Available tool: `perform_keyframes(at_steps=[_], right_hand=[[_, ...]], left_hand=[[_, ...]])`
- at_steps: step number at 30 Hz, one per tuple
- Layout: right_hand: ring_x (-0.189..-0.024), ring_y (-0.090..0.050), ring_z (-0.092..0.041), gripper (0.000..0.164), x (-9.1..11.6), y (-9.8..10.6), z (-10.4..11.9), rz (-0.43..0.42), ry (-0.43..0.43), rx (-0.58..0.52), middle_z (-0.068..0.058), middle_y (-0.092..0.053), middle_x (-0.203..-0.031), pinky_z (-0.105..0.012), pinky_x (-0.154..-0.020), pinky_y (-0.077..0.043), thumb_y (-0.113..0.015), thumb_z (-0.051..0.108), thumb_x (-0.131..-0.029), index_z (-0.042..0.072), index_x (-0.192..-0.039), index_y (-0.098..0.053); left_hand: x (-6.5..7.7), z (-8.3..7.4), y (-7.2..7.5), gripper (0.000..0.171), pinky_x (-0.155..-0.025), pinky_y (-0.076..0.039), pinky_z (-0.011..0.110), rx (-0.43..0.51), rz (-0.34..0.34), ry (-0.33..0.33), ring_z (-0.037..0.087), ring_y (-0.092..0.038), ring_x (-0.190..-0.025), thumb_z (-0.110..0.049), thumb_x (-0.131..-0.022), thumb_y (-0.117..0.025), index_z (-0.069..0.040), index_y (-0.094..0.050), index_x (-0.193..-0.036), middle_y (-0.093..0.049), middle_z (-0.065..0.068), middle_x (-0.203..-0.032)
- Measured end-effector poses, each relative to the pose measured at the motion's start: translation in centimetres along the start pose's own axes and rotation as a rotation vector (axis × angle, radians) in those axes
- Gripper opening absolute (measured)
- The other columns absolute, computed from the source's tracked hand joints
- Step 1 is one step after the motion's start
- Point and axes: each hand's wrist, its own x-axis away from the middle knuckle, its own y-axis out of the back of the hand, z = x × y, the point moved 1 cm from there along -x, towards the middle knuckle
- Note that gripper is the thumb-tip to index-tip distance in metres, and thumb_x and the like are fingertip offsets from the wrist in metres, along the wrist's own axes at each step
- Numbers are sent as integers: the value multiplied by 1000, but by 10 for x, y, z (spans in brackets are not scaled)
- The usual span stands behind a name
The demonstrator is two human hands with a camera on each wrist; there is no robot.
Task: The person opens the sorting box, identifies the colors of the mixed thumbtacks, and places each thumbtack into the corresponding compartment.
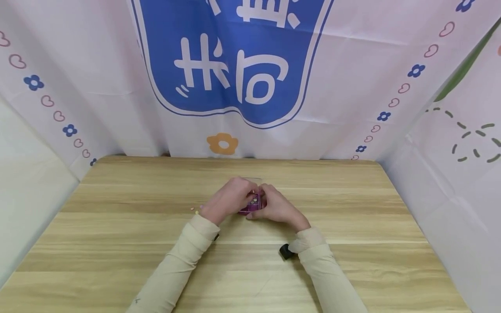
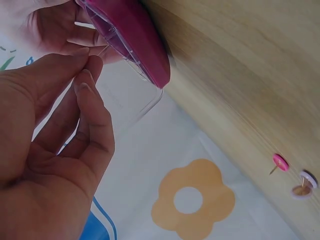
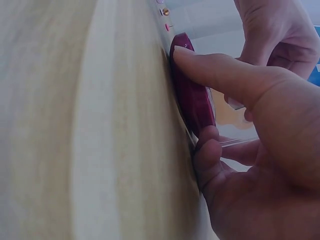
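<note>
A small purple compartment box sits on the table with its clear lid swung up at the far side. My right hand grips the box from the right, the thumb along its near wall in the right wrist view. Over the box, my left hand pinches a thumbtack between thumb and fingertips. Only its thin point shows; the head is hidden by the fingers. Small tacks lie inside the box, partly covered by the left hand.
Left of the box, a pink thumbtack and a pale purple one lie loose on the wooden table. A black wrist device hangs by the right sleeve. A printed white curtain stands behind the table.
</note>
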Motion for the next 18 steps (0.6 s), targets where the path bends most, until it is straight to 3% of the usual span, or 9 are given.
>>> perform_keyframes(at_steps=[18], right_hand=[[-91,-54,-17,64,-1,2,2,16,26,-6,-9,-50,-106,-35,-76,-51,-86,33,-64,10,-110,-48]], left_hand=[[0,0,-2,10,-55,-50,23,-23,-13,40,7,-54,-63,-2,-80,-67,-11,-70,-84,-68,-2,-76]])
